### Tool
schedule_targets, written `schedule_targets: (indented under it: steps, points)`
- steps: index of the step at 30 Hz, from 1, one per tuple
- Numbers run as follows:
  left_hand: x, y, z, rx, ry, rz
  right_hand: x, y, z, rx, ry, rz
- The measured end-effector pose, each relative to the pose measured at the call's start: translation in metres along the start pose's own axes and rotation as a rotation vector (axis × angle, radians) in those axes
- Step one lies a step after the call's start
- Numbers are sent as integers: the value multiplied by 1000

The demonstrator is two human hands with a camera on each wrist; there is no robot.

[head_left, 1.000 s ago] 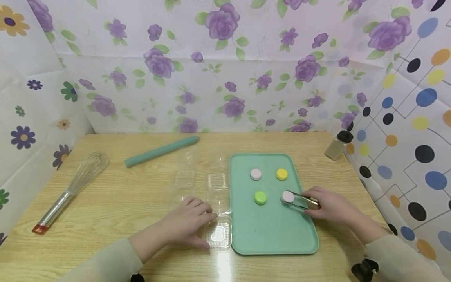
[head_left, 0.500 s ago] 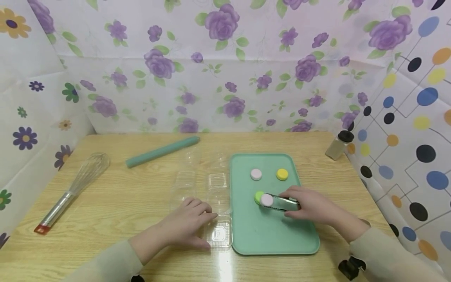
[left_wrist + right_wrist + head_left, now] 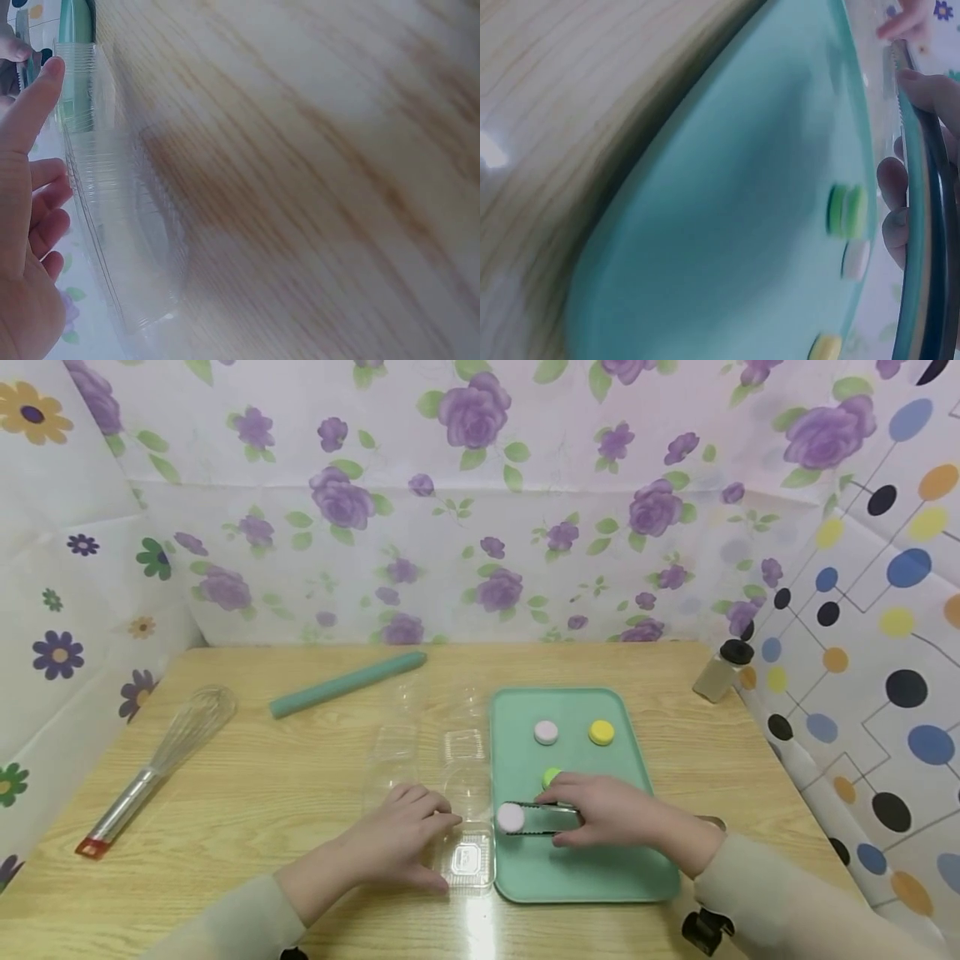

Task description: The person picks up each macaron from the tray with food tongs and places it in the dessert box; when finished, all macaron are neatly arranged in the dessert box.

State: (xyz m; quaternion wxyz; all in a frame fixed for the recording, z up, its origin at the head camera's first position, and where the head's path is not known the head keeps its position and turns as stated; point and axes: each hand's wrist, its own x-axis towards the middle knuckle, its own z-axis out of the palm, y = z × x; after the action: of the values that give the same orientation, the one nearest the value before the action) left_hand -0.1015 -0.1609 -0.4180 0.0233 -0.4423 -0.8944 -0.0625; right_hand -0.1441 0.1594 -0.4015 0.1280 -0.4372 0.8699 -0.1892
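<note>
My right hand [image 3: 603, 810] grips metal tongs [image 3: 551, 818] over the left part of the green tray [image 3: 592, 872]. A pale pink macaron [image 3: 512, 818] is pinched at the tongs' tips, above the tray's left edge. On the tray lie another pale pink macaron [image 3: 546, 732], a yellow macaron [image 3: 601, 732] and a green macaron [image 3: 551, 778], partly hidden by the right hand. Left of the tray lies a clear plastic box [image 3: 468, 864] with several compartments. Beside it my left hand [image 3: 401, 843] rests with loosely bent fingers, fingertips at the box's edge in the left wrist view.
A whisk [image 3: 161, 756] lies at the left of the wooden table [image 3: 262, 793]. Behind the plastic box is a green rolling pin [image 3: 348, 683]. A shaker jar with a black lid [image 3: 722, 670] stands at the back right. Patterned sheets surround the table.
The right hand has carried the tongs and the pink macaron leftward, past the green macaron to the tray's left edge. My left hand has stayed in place.
</note>
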Motion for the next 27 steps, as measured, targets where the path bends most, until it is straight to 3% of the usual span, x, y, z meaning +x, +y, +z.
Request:
schedule_targets:
  steps: [15,27]
  points:
    - [1,0,1,-30,-27,-22,26,-30,8,-35,-68,-105]
    - [0,1,1,-62,-54,-54,39,-43,11,-159,-105,-95]
